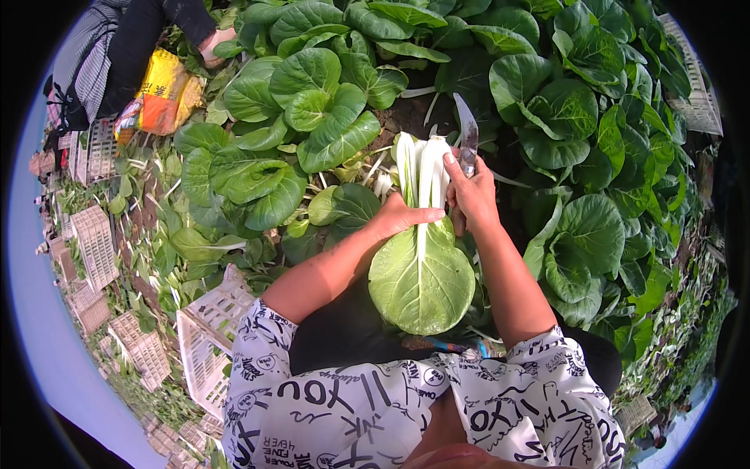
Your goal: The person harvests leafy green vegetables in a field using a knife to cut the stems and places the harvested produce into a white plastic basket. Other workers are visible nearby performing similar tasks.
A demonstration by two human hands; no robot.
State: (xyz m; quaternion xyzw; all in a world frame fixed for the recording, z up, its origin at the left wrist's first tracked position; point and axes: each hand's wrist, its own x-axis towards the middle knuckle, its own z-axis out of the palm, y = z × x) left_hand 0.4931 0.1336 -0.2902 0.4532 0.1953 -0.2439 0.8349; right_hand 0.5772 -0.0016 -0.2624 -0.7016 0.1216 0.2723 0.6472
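A cut head of bok choy lies in my grip, its white stalks pointing away from me and its broad leaf towards my body. My left hand wraps the stalks, thumb across them. In my right hand is a knife with a curved, soil-smeared blade pointing up and away. The right thumb rests against the stalk base. Bare soil shows just beyond the cut end, among growing bok choy plants. Part of the knife handle is hidden by my fingers.
Dense bok choy grows on the right. A white plastic crate stands at my left, with more crates farther out. At the upper left, another person's dark-clothed leg is beside a yellow-and-orange bag. Trimmed leaves litter the ground.
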